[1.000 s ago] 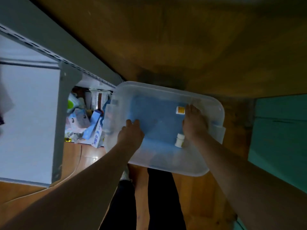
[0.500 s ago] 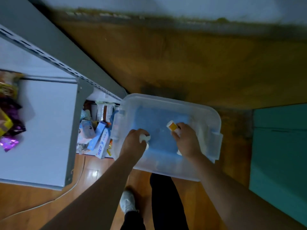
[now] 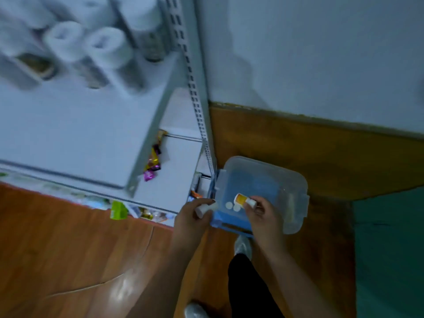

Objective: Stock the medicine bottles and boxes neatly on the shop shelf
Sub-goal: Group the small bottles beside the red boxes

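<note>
My left hand (image 3: 191, 220) grips a small white bottle (image 3: 205, 209) just left of the clear plastic bin (image 3: 296, 193) on the floor. My right hand (image 3: 261, 214) holds a white bottle with an orange label (image 3: 243, 199) above the bin's blue bottom. Two white round caps (image 3: 232, 206) show inside the bin below that bottle. The grey metal shop shelf (image 3: 91, 125) fills the upper left, with several white-capped bottles (image 3: 101, 47) standing blurred at its back.
Lower shelf boards hold bright wrapped packets (image 3: 152, 162) and a green box (image 3: 118, 210). The perforated shelf upright (image 3: 197, 95) runs down beside the bin. Wooden floor (image 3: 68, 249) lies left, a teal surface (image 3: 390, 249) right, a pale wall behind. My legs and shoes are below.
Each hand has lifted a bottle out of the bin. My view has swung up and away, bringing the upper shelf with its bottles into sight; the bin now looks smaller.
</note>
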A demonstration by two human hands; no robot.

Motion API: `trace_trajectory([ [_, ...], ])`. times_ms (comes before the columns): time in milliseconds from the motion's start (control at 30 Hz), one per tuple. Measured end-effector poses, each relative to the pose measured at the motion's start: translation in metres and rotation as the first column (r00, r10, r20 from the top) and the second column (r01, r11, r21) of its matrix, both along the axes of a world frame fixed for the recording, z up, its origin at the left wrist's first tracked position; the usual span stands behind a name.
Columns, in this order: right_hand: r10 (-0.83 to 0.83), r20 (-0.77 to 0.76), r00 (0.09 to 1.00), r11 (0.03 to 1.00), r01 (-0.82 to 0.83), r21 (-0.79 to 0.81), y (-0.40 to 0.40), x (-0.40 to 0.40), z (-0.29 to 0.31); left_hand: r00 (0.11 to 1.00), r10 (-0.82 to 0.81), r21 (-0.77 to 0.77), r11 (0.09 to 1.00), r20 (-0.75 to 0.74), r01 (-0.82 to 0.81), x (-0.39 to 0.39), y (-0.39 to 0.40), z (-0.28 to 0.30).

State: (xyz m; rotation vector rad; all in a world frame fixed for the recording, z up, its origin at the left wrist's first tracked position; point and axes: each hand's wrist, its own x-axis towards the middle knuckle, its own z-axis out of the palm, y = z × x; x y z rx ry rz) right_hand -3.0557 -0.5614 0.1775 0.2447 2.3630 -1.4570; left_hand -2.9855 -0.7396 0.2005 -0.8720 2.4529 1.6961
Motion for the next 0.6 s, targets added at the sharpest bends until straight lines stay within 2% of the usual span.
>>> trace_trajectory([
  [233,0.205,-0.064,0.977,0.958,-0.213,-0.193,-0.078,0.123,0.110,0.935,0.315,-0.041,0.945,-0.166,-0.326,0.184,-0.068,0.090],
  [400,0.447,-0.123,0.886,0.832,-0.463,-0.306,-0.155,0.197,0.161,0.842,0.456,-0.058,0.869,-0.289,-0.491,0.284,-0.117,0.141],
  [600,0.606,-0.293,0.739,0.657,-0.673,-0.338,-0.244,0.251,0.225,0.684,0.605,-0.035,0.738,-0.407,-0.674,0.363,-0.162,0.187],
])
